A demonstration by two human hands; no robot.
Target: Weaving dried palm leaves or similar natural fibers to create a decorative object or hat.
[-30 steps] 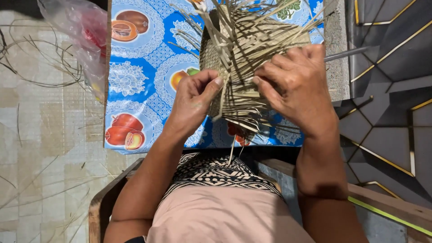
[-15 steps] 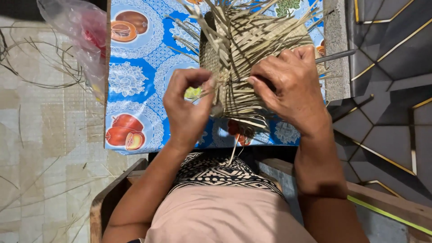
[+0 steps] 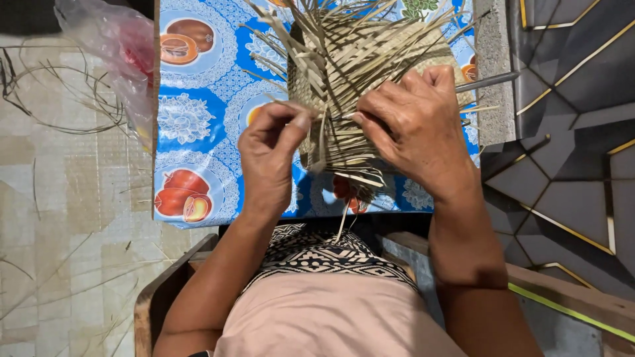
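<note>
While the person sits at the tabletop [image 3: 198, 142], which is covered by a blue plastic cloth printed with fruit and white lace medallions, both hands work on one half-woven piece of pale dried straw strips [image 3: 350, 79].

Taking that woven piece as the landmark: it lies on the tabletop and overhangs the edge nearest the person, with its long axis running away from the person. The finished weave is at the near end and loose strips fan out at the far end.

The left hand [image 3: 271, 155] is at the piece's left edge. Its thumb and forefinger are pinched on a single thin strip that springs out of that edge; the other fingers are curled. The strip runs crosswise, from the grip rightward into the weave.

The right hand [image 3: 413, 129] lies on the piece's right half, fingers pressed down on the weave, fingertips pointing left towards the pinched strip. Whether it holds a strip I cannot tell. The two hands are about equally near.

Count: one woven piece, two hands, one clear plastic bag with red contents [image 3: 116, 49] well to the left, one grey metal rod [image 3: 486, 81] just right. Scattered stray straws [image 3: 59, 99] lie on the beige tiled floor further left.
</note>
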